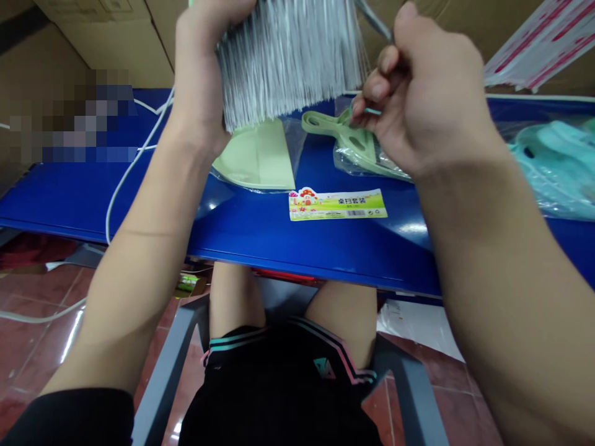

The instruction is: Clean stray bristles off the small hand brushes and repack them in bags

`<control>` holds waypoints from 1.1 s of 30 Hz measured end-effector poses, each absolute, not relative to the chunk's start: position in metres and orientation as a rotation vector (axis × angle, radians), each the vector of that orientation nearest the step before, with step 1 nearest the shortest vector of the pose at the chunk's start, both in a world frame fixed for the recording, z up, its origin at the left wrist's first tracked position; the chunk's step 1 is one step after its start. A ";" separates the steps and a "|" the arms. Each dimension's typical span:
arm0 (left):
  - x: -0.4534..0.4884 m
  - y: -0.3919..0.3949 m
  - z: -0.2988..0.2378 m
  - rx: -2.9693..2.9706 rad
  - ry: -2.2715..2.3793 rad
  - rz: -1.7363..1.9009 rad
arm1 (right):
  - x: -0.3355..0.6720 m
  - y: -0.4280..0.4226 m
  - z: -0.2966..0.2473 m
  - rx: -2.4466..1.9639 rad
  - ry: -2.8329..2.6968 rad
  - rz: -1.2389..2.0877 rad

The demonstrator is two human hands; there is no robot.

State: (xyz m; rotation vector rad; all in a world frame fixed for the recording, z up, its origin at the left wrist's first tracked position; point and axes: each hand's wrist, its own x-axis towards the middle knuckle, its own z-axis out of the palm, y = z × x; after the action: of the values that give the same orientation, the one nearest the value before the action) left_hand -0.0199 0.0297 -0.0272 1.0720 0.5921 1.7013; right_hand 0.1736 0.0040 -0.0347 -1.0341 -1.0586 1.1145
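At the top of the head view my left hand (199,74) is closed on a small hand brush with grey bristles (290,62) that hang downward; the brush's upper part lies out of frame. My right hand (409,87), just right of the bristles, has its fingers curled round a slim grey metal tool (377,23) whose kind I cannot make out. A bit of teal shows at its lower fingertips. Below the brush lies a pale green dustpan (260,158) in clear plastic. Another green piece with a looped handle (328,126), also bagged, lies under my right hand.
On the blue table (316,248) lies a printed label card (338,205). Bagged turquoise pieces (558,161) sit at the right. White cables (125,179) cross the left side. Cardboard boxes (111,43) stand behind, and a grey chair (167,365) is beneath me.
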 end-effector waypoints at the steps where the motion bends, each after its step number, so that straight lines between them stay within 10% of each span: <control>1: -0.020 0.029 -0.027 1.088 0.554 1.696 | 0.173 0.004 -0.035 -1.029 -1.083 1.092; 33: -0.025 0.038 -0.033 1.197 0.505 1.658 | 0.170 -0.001 -0.030 -1.073 -0.961 1.031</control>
State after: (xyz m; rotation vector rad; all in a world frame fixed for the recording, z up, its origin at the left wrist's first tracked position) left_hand -0.0250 0.0377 -0.0327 1.1972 0.5048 1.6584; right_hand 0.1698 -0.0014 -0.0295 -1.0728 -0.9612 1.0309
